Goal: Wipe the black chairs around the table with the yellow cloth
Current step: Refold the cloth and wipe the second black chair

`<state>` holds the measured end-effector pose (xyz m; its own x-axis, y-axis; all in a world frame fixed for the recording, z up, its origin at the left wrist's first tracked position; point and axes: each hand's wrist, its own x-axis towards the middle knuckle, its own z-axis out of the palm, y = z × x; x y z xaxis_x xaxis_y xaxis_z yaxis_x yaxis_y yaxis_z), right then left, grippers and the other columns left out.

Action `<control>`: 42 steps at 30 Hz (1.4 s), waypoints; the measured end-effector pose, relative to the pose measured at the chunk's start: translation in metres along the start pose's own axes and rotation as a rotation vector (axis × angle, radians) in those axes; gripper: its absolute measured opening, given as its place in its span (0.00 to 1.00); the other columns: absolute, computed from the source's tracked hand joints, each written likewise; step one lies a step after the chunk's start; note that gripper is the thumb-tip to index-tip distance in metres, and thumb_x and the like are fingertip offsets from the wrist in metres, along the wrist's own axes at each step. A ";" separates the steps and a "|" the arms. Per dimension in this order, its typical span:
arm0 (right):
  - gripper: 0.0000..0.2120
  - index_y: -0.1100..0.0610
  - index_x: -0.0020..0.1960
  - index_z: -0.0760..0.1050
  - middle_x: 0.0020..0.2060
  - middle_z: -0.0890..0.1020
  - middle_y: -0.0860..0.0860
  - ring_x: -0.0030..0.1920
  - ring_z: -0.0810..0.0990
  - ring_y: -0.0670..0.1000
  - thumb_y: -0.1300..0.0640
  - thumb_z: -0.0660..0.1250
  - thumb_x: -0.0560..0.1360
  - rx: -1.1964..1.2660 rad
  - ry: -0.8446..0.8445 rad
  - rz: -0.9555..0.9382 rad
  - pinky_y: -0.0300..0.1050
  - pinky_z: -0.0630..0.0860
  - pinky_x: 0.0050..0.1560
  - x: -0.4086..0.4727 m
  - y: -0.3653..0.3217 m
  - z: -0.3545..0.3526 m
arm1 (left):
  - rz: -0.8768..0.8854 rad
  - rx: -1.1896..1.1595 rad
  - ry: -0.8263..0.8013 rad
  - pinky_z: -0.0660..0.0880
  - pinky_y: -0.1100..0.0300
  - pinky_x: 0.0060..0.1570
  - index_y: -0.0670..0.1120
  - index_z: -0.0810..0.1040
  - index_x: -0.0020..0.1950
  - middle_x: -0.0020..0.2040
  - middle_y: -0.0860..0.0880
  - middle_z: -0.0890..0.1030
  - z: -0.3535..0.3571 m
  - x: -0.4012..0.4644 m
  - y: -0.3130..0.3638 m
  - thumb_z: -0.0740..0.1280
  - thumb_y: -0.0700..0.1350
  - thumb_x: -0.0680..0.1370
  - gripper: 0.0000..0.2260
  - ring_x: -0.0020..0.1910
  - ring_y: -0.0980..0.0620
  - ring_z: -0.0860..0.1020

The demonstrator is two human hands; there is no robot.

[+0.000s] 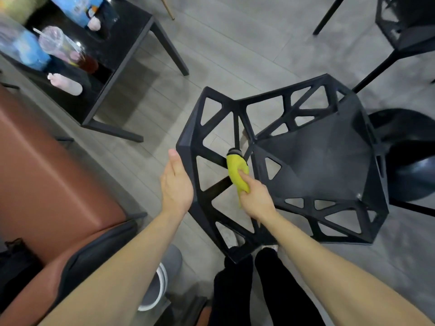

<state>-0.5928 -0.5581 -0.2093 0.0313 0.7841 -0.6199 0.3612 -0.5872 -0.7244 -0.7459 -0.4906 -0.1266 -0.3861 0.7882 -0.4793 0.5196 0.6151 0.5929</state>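
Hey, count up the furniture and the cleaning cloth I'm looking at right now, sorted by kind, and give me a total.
Black openwork plastic chairs: 2, the near one under the hands, another at top right.
Black tables: 1, the glossy square one at top left.
Yellow cloths: 1, gripped by the right hand.
Brown padded seats: 1.
Total: 5

Yellow cloth (237, 171) against black chair (315, 158)
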 end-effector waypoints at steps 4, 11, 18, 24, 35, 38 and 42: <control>0.25 0.50 0.76 0.65 0.55 0.80 0.45 0.56 0.81 0.52 0.57 0.66 0.82 0.255 0.052 0.011 0.41 0.76 0.48 0.001 -0.056 -0.019 | 0.008 -0.009 -0.007 0.57 0.55 0.79 0.46 0.67 0.85 0.82 0.45 0.70 0.000 0.004 -0.004 0.44 0.64 0.89 0.32 0.82 0.47 0.66; 0.36 0.42 0.82 0.67 0.82 0.64 0.44 0.82 0.60 0.46 0.38 0.73 0.77 0.079 0.013 -0.382 0.52 0.61 0.83 0.006 -0.072 -0.013 | 0.037 -0.074 -0.018 0.58 0.53 0.83 0.46 0.69 0.84 0.82 0.47 0.71 -0.001 0.008 -0.008 0.46 0.65 0.88 0.33 0.83 0.49 0.65; 0.23 0.45 0.74 0.72 0.77 0.71 0.46 0.75 0.71 0.45 0.44 0.71 0.81 0.220 0.281 -0.426 0.41 0.72 0.70 0.031 -0.078 0.024 | 0.032 -0.092 -0.047 0.54 0.56 0.83 0.45 0.65 0.85 0.85 0.45 0.66 0.001 0.010 -0.010 0.46 0.64 0.88 0.33 0.85 0.49 0.62; 0.22 0.40 0.69 0.78 0.64 0.80 0.41 0.65 0.79 0.42 0.40 0.74 0.76 0.463 0.525 -0.242 0.51 0.77 0.69 0.071 -0.129 -0.021 | 0.036 -0.104 -0.087 0.54 0.50 0.86 0.48 0.64 0.86 0.84 0.48 0.67 0.001 0.006 -0.009 0.44 0.66 0.87 0.34 0.85 0.49 0.62; 0.21 0.47 0.71 0.80 0.69 0.74 0.50 0.70 0.72 0.44 0.45 0.73 0.79 0.243 0.530 -0.491 0.41 0.69 0.71 0.092 -0.150 -0.014 | 0.100 -0.099 -0.140 0.63 0.45 0.83 0.52 0.73 0.81 0.77 0.49 0.78 0.001 0.013 -0.017 0.40 0.76 0.81 0.43 0.79 0.48 0.72; 0.22 0.47 0.70 0.80 0.65 0.74 0.47 0.65 0.73 0.40 0.42 0.71 0.78 0.273 0.533 -0.432 0.42 0.71 0.69 0.094 -0.151 -0.014 | 0.084 -0.093 -0.108 0.63 0.46 0.83 0.51 0.73 0.81 0.77 0.49 0.77 0.001 0.014 -0.018 0.40 0.76 0.80 0.45 0.79 0.50 0.71; 0.19 0.50 0.68 0.83 0.70 0.72 0.51 0.71 0.73 0.52 0.53 0.77 0.78 0.241 0.324 -0.627 0.48 0.71 0.73 0.000 -0.106 0.030 | 0.058 -0.045 -0.053 0.69 0.54 0.70 0.39 0.77 0.75 0.69 0.40 0.81 -0.002 0.010 -0.018 0.51 0.56 0.90 0.27 0.70 0.39 0.77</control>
<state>-0.6594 -0.5015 -0.1415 0.1729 0.9846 0.0246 0.1882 -0.0085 -0.9821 -0.7603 -0.4941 -0.1410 -0.3143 0.8213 -0.4762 0.5048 0.5694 0.6488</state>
